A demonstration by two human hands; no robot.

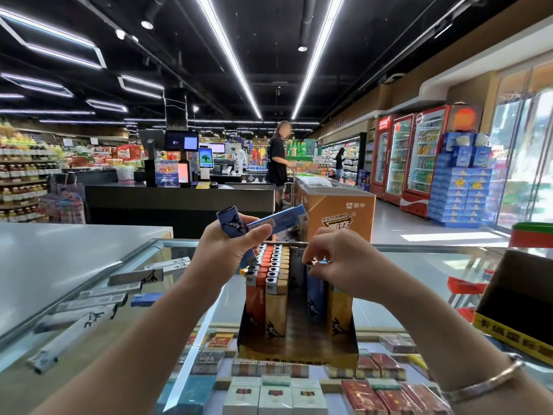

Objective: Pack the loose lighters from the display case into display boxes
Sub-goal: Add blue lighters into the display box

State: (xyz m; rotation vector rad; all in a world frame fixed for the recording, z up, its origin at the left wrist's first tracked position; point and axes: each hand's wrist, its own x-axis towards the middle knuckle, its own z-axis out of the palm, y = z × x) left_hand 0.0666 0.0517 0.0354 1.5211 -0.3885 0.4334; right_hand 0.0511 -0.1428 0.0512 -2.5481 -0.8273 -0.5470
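A display box stands on the glass display case, holding upright rows of orange and tan lighters on its left side. My left hand is raised above the box and grips two blue lighters. My right hand pinches the top of a blue lighter that stands in the box's right side, next to a tan one. Several white and silver loose lighters lie on the glass at the left, with a small blue one among them.
An open empty yellow-and-black box sits at the right on the glass. Cigarette packs fill the case beneath the glass. A grey counter lies at left. A person stands far off by the checkout, beyond an orange freezer.
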